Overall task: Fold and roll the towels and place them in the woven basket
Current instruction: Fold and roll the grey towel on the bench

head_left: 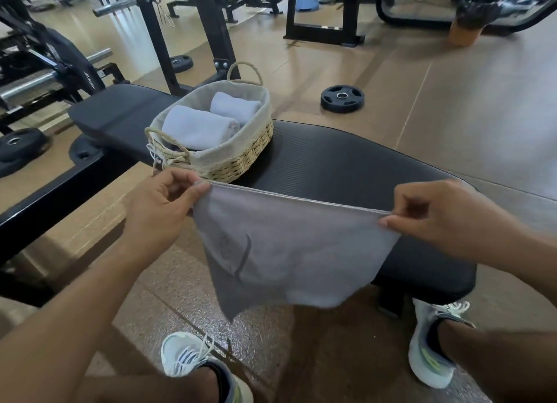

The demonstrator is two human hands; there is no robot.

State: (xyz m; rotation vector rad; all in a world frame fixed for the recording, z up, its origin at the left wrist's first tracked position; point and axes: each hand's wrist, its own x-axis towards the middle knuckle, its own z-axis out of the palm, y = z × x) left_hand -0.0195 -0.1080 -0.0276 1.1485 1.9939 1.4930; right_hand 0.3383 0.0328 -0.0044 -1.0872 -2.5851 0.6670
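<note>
A black padded bench (346, 161) is seen beyond the fingers (197, 183), its ribbed surface stretching past both fingertips. A woven basket (241, 158) with a cloth liner and rope handles is set directly on it, just behind the fingers on the left side. The bench is carried by a brown floor (452, 95), on which a black weight plate (342, 98) is laid, well beyond the fingers.

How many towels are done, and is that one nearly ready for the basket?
Two rolled towels already lie in the woven basket on the bench. A third, the grey towel, is only being held up by its top edge, pinched by the left hand and the right hand. It hangs unrolled, so folding, rolling and placing it are all left. No other loose towels show.
</note>
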